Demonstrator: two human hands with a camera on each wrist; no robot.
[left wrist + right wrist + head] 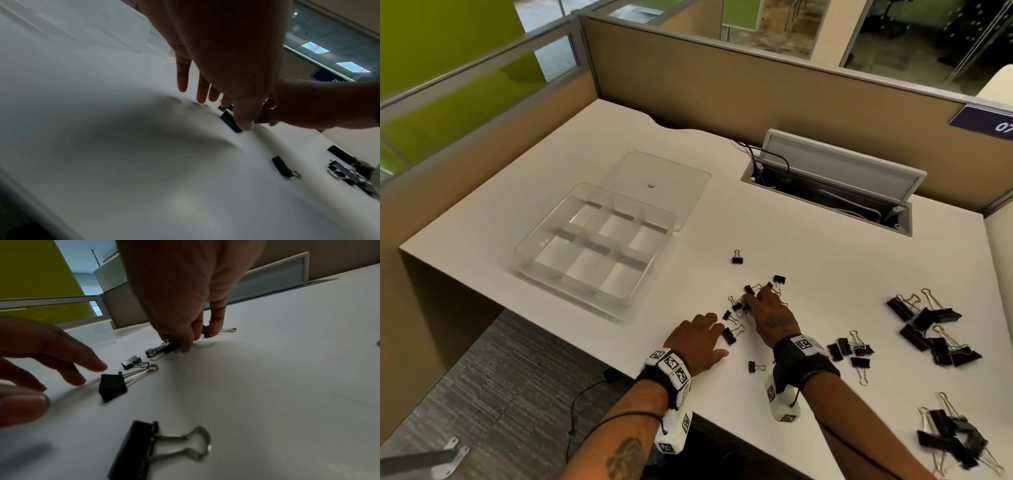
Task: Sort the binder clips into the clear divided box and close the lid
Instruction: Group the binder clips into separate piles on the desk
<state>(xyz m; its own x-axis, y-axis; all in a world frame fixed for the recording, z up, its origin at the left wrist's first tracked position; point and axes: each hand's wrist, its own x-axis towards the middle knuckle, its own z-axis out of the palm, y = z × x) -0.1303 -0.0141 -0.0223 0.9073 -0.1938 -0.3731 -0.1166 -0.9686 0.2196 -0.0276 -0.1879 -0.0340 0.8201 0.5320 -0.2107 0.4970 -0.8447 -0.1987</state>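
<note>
The clear divided box [530, 263] stands open on the left of the white desk, all its compartments bare, and its lid [674, 171] lies flat behind it. Small black binder clips [779, 279] lie scattered mid-desk. My right hand [751, 298] reaches down into them, thumb and fingers curled and pinching a small clip [169, 344]; another small clip [205, 331] sits by a fingertip. My left hand [717, 337] hovers just left of it with relaxed, straight fingers, holding nothing, beside a small clip [729, 335], which also shows by the thumb [230, 121].
Medium clips [849, 349] lie right of my right wrist. Large clips are piled at the right [928, 318] and the near right [955, 442]. An open cable hatch [832, 185] sits at the back. Partition walls bound the desk behind and on the left.
</note>
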